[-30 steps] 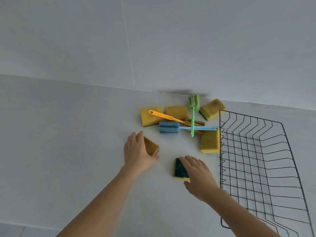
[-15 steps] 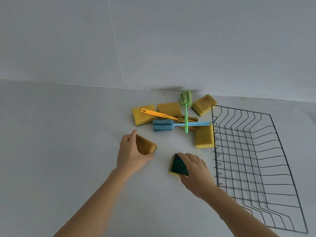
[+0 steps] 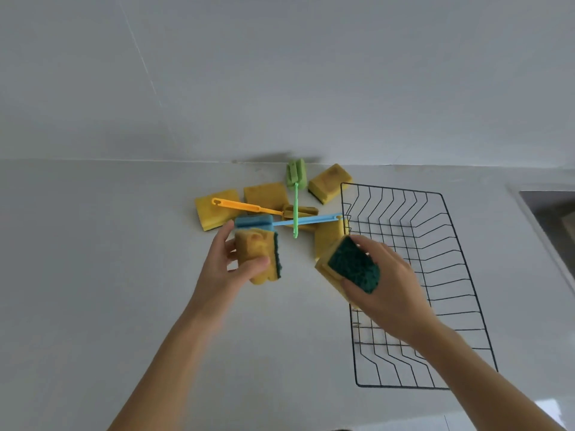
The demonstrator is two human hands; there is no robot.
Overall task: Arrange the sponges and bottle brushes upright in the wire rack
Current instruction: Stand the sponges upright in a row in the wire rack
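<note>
Fingers of left hand (image 3: 230, 269) were clamped on one sponge (image 3: 258, 258); right hand (image 3: 382, 284) gripped another (image 3: 348, 269) beside rack (image 3: 441, 275). No writing was legible.

A pale countertop (image 3: 93, 275) carries loose sponges (image 3: 214, 208), three brushes (image 3: 295, 200) and a wire rack (image 3: 435, 275).
</note>
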